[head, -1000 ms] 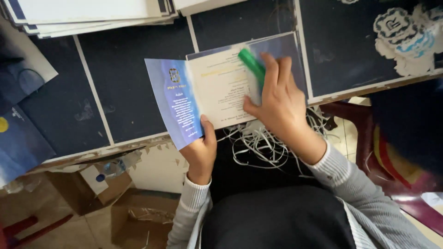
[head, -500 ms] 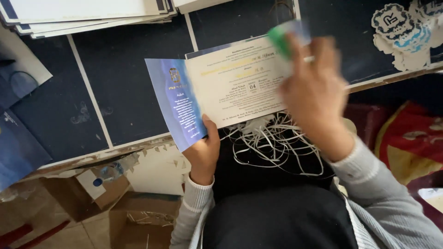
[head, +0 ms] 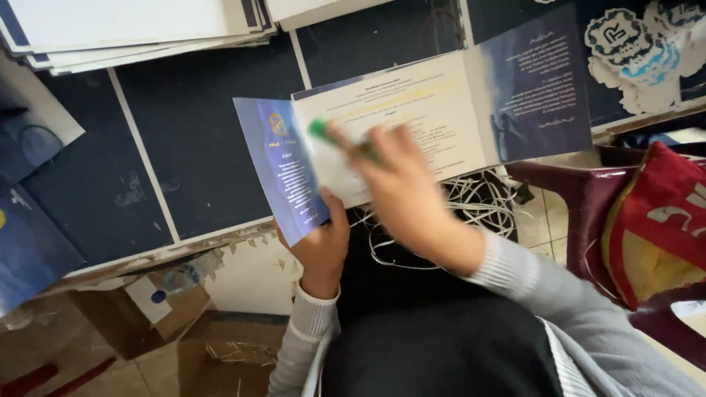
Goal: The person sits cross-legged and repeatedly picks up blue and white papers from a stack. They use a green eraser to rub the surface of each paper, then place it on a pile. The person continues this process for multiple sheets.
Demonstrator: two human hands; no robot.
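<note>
Head view: left hand (head: 321,246) fingers pinch blue-and-cream folded card (head: 412,125); right hand (head: 401,184) fingers grip green-tipped stick (head: 321,131).

Left hand (head: 323,246) grips the bottom edge of a three-panel folded card (head: 412,117), thumb pressed on the blue left flap. Right hand (head: 401,187), blurred, is over the cream middle panel, holding a green-tipped stick (head: 321,131) against it. The card lies open on the dark tabletop (head: 198,125), its blue right flap spread flat. White strips (head: 478,202) tangle just below. A paper stack (head: 132,29) sits top left.
</note>
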